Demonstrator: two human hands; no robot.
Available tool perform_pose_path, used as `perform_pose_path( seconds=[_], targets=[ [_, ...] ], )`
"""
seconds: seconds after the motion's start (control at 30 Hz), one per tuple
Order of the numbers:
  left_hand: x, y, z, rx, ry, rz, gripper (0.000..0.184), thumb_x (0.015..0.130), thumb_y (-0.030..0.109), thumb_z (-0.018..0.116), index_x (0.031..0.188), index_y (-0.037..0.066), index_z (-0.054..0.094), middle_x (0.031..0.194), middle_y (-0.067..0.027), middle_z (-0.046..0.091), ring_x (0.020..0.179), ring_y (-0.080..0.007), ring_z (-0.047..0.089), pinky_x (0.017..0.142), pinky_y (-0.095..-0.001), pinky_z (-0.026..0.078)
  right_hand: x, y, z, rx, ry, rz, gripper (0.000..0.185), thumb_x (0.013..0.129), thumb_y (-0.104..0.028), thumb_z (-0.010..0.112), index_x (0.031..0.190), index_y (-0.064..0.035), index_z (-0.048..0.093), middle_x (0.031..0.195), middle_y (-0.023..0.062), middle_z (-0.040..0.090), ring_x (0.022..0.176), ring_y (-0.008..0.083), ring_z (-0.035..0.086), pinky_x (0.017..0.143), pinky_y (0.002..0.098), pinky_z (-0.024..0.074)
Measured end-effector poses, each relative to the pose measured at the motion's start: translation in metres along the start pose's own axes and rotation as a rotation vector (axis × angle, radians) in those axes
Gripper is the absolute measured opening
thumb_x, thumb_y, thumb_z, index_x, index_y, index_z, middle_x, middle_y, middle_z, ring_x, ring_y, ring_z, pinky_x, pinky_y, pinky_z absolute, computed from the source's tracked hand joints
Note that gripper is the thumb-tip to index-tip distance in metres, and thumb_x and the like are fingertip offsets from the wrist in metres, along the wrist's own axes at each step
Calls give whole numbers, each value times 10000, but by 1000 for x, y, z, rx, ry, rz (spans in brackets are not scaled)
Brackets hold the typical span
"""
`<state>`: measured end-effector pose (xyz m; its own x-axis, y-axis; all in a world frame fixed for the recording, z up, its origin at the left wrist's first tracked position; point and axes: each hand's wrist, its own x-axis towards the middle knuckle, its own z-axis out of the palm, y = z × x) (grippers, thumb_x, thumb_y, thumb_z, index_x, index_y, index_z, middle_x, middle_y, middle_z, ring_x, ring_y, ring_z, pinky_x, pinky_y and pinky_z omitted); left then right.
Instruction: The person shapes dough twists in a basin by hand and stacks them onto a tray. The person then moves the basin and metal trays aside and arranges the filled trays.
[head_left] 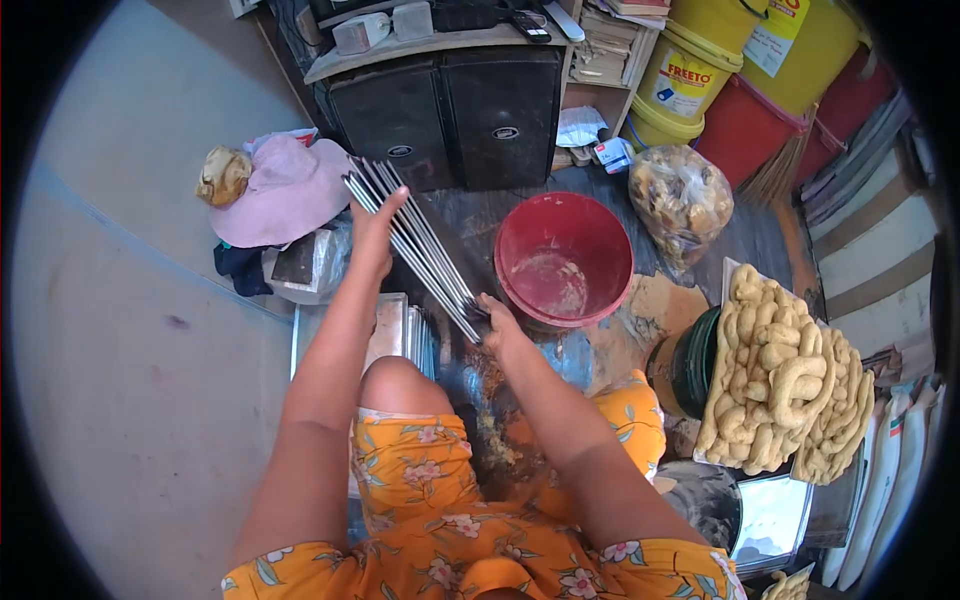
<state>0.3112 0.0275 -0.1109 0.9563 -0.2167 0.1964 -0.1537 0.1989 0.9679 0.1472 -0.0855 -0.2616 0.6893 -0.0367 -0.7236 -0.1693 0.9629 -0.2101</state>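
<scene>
Both hands grip a slanted stack of thin metal trays [425, 250], seen mostly edge-on as silvery parallel lines. My left hand [375, 230] is closed around the upper end. At the lower end, the fingers of my right hand [496, 325] are wrapped on the edge, partly hidden. More silvery flat trays [393, 330] stand by my left knee, below the held stack. Just right of the stack is a red bucket [565, 262] with pale residue inside.
Tan dough-like rolls [775, 370] are piled on a tray at right, over a dark green bucket [697, 365]. A filled plastic bag [680, 200], yellow tubs [683, 80] and black speakers [505, 120] stand at the back. A pink hat [290, 185] lies at left.
</scene>
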Motion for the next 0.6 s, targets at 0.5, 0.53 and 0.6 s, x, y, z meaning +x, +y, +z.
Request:
perform_pose_path(
  seconds=[0.5,0.53,0.6],
  targets=[
    [119,-48,6,793,277,152,1040,720,317,754,1384,-159,112,1363,-387,323,1300,-416,361,1072,-364,312,45,0,-16,-105,75,-157,485,950,-401,465,1256,-25,454,1339,213,426,1196,355,472,1001,566,347],
    [118,-47,6,783,250,106,1036,722,318,754,1384,-159,116,1375,-380,311,1311,-410,347,1079,-361,302,38,4,-8,-263,132,-316,545,948,-419,459,1307,-14,401,1374,227,386,1239,361,422,1040,539,281],
    [113,-46,4,765,196,10,1027,727,319,752,1385,-159,124,1399,-367,286,1332,-398,319,1092,-356,282,25,11,10,-611,341,-609,675,943,-456,449,1409,8,295,1442,255,306,1325,372,323,1119,486,150]
  ],
)
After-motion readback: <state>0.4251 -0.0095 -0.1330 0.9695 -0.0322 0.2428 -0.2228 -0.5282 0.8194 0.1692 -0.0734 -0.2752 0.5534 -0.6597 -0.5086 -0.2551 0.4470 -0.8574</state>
